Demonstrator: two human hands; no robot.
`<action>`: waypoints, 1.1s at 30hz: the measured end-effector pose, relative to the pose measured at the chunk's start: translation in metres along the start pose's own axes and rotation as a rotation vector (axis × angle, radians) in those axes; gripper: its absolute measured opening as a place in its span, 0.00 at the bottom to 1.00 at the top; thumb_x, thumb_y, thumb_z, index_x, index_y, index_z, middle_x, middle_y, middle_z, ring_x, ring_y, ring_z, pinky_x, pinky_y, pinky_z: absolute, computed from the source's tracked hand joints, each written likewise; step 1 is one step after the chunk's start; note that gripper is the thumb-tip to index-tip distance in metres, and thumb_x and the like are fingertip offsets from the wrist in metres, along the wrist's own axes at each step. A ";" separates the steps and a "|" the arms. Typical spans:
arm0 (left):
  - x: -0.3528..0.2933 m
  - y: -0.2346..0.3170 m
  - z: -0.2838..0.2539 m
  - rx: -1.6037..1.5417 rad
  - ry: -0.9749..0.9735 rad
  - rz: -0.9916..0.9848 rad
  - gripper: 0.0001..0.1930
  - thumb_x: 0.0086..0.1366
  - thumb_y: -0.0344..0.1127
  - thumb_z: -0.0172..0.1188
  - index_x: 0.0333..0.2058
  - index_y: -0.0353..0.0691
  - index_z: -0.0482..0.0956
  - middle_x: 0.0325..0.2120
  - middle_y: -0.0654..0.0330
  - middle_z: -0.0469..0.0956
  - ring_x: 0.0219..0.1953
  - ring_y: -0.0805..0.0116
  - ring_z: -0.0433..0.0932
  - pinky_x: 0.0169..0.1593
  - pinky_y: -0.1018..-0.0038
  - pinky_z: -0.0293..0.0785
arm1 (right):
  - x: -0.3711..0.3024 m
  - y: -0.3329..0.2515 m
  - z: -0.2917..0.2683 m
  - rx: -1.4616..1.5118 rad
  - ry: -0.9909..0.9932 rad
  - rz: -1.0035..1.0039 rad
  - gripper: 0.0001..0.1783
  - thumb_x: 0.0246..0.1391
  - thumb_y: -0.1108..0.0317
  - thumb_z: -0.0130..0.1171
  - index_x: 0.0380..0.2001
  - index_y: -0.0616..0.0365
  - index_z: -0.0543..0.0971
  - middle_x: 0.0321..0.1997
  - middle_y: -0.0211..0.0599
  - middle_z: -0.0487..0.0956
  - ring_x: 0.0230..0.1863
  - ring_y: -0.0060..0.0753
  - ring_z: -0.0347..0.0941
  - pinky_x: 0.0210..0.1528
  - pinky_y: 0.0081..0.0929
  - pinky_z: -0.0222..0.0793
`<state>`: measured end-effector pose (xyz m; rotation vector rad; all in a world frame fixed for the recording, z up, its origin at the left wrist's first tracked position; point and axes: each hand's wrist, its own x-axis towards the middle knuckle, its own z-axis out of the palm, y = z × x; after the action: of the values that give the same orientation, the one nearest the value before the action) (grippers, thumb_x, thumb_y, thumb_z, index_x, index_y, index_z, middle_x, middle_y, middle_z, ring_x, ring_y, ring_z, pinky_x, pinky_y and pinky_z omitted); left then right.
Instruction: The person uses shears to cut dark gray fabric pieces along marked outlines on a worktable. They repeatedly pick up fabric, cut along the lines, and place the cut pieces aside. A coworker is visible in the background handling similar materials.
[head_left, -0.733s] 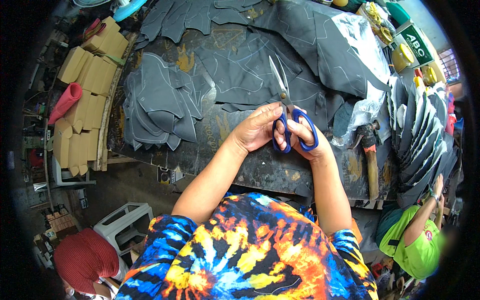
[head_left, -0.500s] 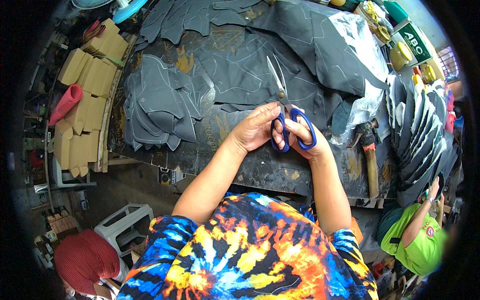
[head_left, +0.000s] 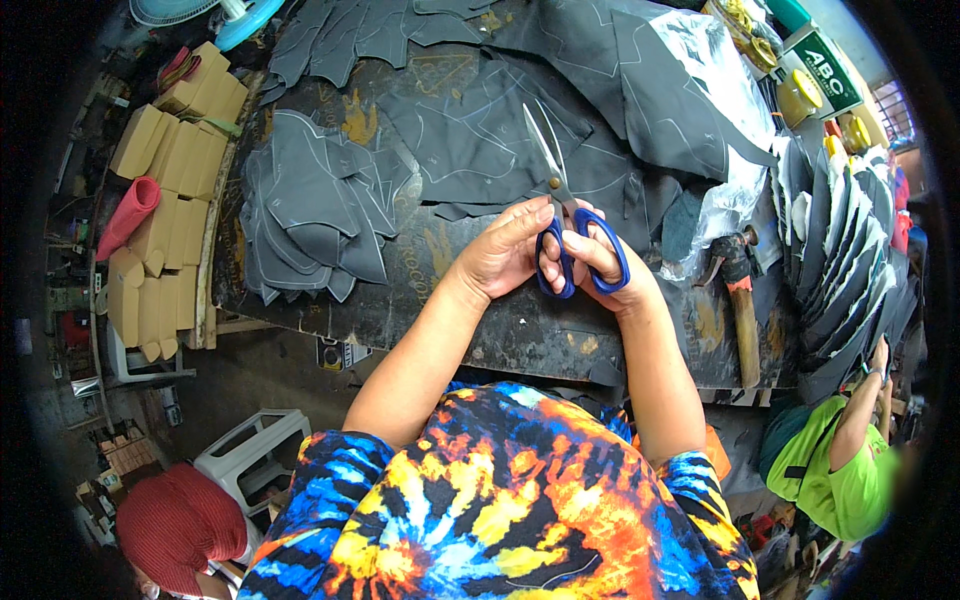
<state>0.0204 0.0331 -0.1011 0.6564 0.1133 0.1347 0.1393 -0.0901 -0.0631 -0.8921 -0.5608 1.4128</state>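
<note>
A pair of scissors [head_left: 556,182] with dark blue handles is held between my two hands over the near half of the workbench. Its blades point away from me and are slightly parted, with nothing between them. My left hand [head_left: 507,250] grips the left handle, its thumb up against the handle's top. Fingers of my right hand [head_left: 634,288] pass through the right loop. Beyond the blades lie dark grey sheets [head_left: 470,140] marked with pale outlines. To the left is a pile of cut grey pieces [head_left: 315,205].
A hammer [head_left: 743,325] lies at the bench's right. Behind it stand stacked grey pieces [head_left: 835,260] with white edges. Clear plastic [head_left: 715,225] sits under a large grey sheet [head_left: 670,110]. Tan cardboard forms [head_left: 165,225] line the left side. Another person [head_left: 835,460] in bright green works at right.
The scissors and both hands keep almost the same pose. My view has shifted slightly. The person in green at the right has moved their arms.
</note>
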 end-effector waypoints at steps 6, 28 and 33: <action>-0.001 0.000 -0.002 -0.009 -0.014 0.003 0.30 0.69 0.52 0.55 0.57 0.30 0.70 0.44 0.47 0.81 0.23 0.71 0.80 0.29 0.74 0.82 | 0.000 0.000 -0.001 -0.010 0.004 0.021 0.18 0.55 0.53 0.65 0.32 0.58 0.76 0.25 0.38 0.79 0.24 0.28 0.74 0.28 0.21 0.67; -0.001 0.003 0.005 -0.072 -0.024 -0.022 0.25 0.71 0.53 0.52 0.45 0.32 0.77 0.23 0.58 0.80 0.22 0.64 0.81 0.26 0.70 0.82 | -0.004 -0.003 0.001 0.003 -0.012 0.023 0.22 0.57 0.53 0.65 0.43 0.57 0.71 0.27 0.34 0.78 0.26 0.25 0.74 0.29 0.20 0.70; 0.001 0.000 -0.001 -0.011 -0.041 -0.033 0.32 0.71 0.54 0.51 0.59 0.28 0.68 0.54 0.42 0.75 0.26 0.65 0.82 0.27 0.71 0.82 | -0.005 -0.002 -0.003 0.000 -0.033 0.045 0.18 0.58 0.52 0.63 0.34 0.57 0.75 0.27 0.34 0.77 0.26 0.26 0.74 0.30 0.20 0.69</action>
<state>0.0211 0.0339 -0.1021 0.6452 0.0841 0.0901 0.1424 -0.0952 -0.0627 -0.8869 -0.5688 1.4705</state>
